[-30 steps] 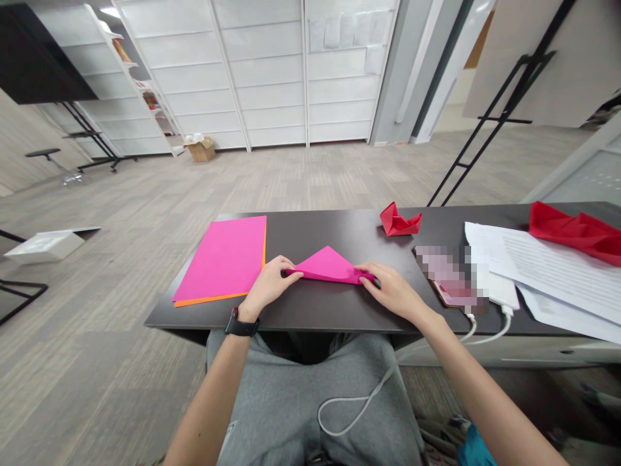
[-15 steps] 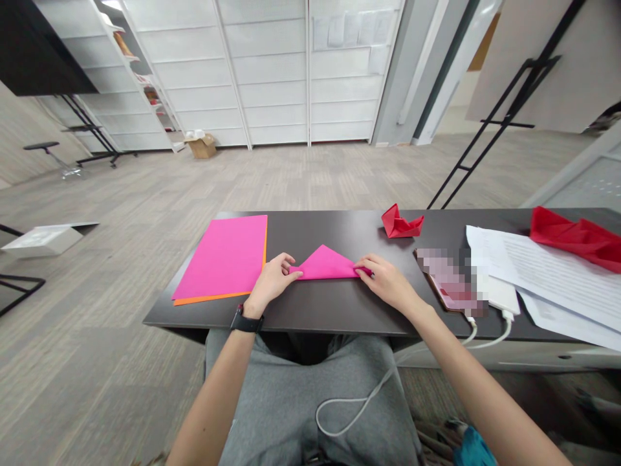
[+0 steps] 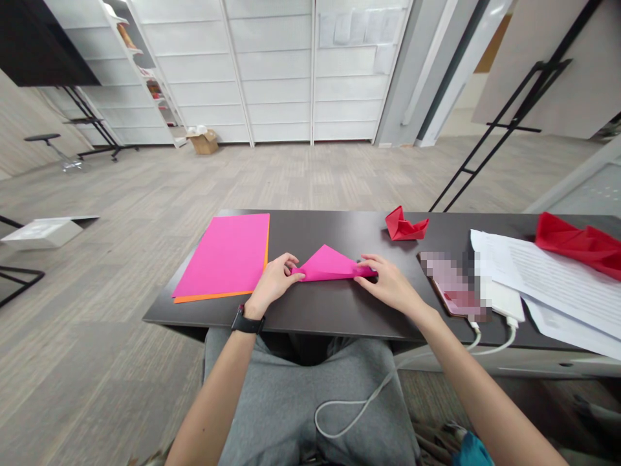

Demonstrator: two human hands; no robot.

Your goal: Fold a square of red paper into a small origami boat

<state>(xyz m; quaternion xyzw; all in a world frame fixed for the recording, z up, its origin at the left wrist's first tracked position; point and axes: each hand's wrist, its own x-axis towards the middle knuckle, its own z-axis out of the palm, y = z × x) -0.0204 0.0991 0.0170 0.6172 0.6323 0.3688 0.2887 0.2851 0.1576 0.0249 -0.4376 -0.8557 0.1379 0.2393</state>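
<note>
Peering in through the head camera, I had both hands on the folded pink paper (image 3: 330,262), right there mid-bench (image 3: 317,309), peak pointing away, long edge facing me! The left hand (image 3: 275,281) pinched one end between thumb and fingers; the right hand (image 3: 387,283) had the other, thumb at the near edge, fingers over the top, its exact contact partly hidden. Both grips were narrow. Light stuff, I judged: hardly any weight, stiffer along the layered fold, floppier toward the peak, and liable to skate on that smooth dark surface. The two ends, close to the fold, looked the place to take hold, with a gentle pinch, since a hard squeeze could crumple it. Off to the left lay a flat pink sheet (image 3: 224,255), orange showing beneath; beyond the right hand sat a small red folded paper (image 3: 405,228).
</note>
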